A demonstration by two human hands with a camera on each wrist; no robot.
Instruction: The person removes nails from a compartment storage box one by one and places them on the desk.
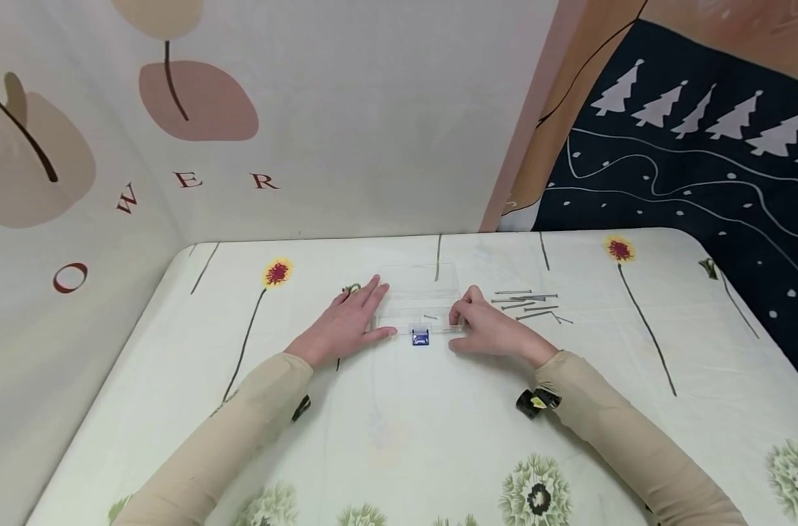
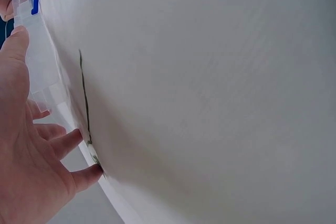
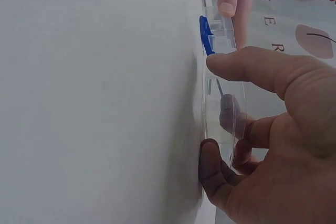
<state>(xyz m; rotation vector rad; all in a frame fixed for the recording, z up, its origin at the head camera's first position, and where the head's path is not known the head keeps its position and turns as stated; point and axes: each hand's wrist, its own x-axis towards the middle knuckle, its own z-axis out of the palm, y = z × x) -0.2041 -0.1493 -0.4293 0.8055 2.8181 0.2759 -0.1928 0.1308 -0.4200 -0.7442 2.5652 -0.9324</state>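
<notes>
Nearest to us are our two beige sleeves, each with a small dark wrist camera strapped on, reaching forward over the counter [image 1: 399, 438], which is covered by a pale cloth printed with flowers and long stems. Beyond the sleeves, our left hand [image 1: 346, 325] lies flat on the cloth with its fingers [image 2: 65, 142] spread and straight, the thumb lying along the left front edge of a clear plastic box [image 1: 420, 303] and touching it. Our right hand [image 1: 494, 330] is at the box's right end: the thumb presses on top of the near edge while the curled fingers [image 3: 231, 114] pinch the clear wall from the other side (the right wrist view shows this plainly through the plastic). The box sits on the counter between the two hands, near the middle of the cloth, with a small blue latch [image 1: 421, 337] at the centre of its near edge. We see a single nail inside [image 1: 430, 317], lying on the box's floor. Just beyond and to the right of the right hand, a loose pile of nails [image 1: 529, 303] rests on the cloth, apart from the box. Behind the counter stand printed fabric backdrops.
</notes>
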